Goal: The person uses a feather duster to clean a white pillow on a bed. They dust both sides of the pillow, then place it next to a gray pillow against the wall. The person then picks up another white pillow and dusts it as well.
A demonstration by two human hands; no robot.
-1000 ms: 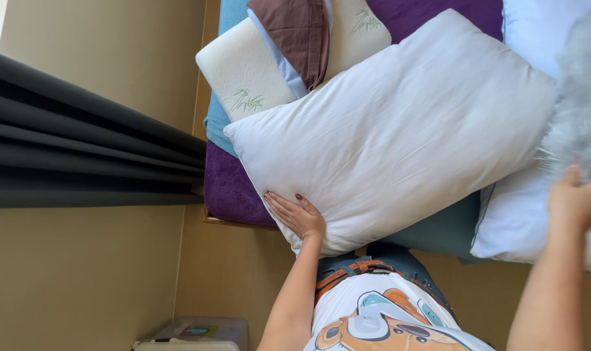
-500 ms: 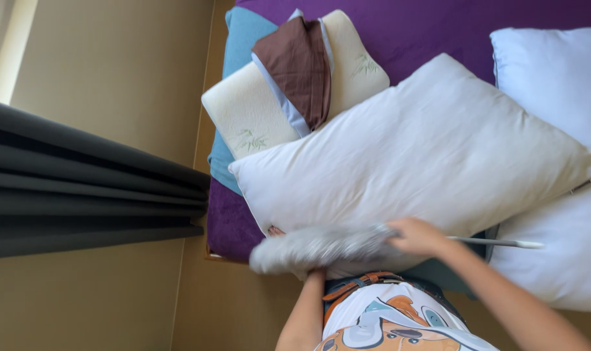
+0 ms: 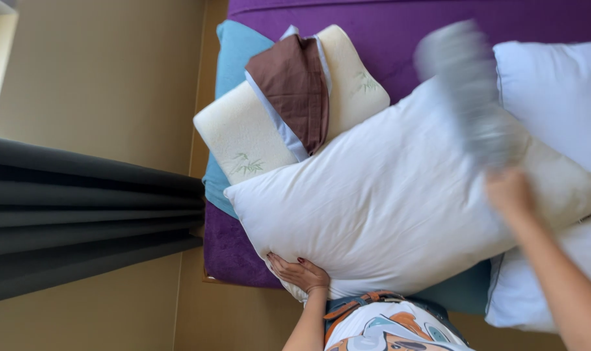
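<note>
The left hand [image 3: 300,273] lies flat with fingers spread against the near corner of a large white pillow [image 3: 386,208], which rests on a purple-sheeted bed [image 3: 386,26]. The right hand [image 3: 509,192], arm extended, grips a grey duster [image 3: 468,91] raised above the pillow. Motion blur smears both the duster and the hand, hiding finger positions.
</note>
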